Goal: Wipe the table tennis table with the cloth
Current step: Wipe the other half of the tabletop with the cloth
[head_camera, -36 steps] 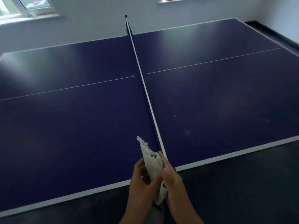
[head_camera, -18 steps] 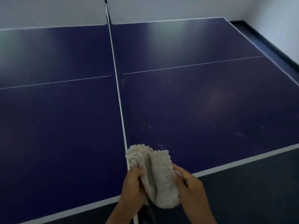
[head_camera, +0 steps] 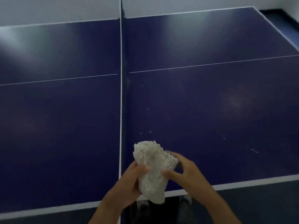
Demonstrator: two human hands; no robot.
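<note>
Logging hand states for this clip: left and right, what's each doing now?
Left hand: closed, fingers gripping the cloth.
Right hand: closed, fingers pinching the same cloth.

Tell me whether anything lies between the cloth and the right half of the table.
Nothing visible does. The cloth, held in the left hand and right hand, hangs just over the near edge of the table, right of the net; only small white specks lie on the blue surface ahead.

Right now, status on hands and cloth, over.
Left hand, right hand both grip cloth. Cloth bunched at near table edge. Net close on its left, only obstacle.
</note>
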